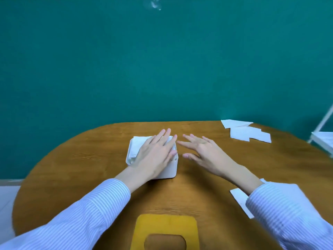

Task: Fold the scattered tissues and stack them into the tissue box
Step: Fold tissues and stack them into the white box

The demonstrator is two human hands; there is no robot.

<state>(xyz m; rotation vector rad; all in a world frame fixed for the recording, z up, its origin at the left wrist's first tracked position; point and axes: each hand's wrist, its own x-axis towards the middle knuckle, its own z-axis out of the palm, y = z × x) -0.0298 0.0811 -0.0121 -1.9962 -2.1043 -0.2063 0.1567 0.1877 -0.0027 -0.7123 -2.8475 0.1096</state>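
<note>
Press folded white tissues (137, 147) level inside the white plastic tissue box (169, 168) using flat, open-fingered left hand (155, 153); right hand (201, 152) hovers open, empty

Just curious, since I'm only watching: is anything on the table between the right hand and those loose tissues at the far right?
Nothing visible. Only bare table lies between the right hand and the loose tissues.

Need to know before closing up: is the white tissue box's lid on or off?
Off. The white plastic tissue box is open-topped with tissues showing; the yellow slotted lid lies on the wooden table.
</note>
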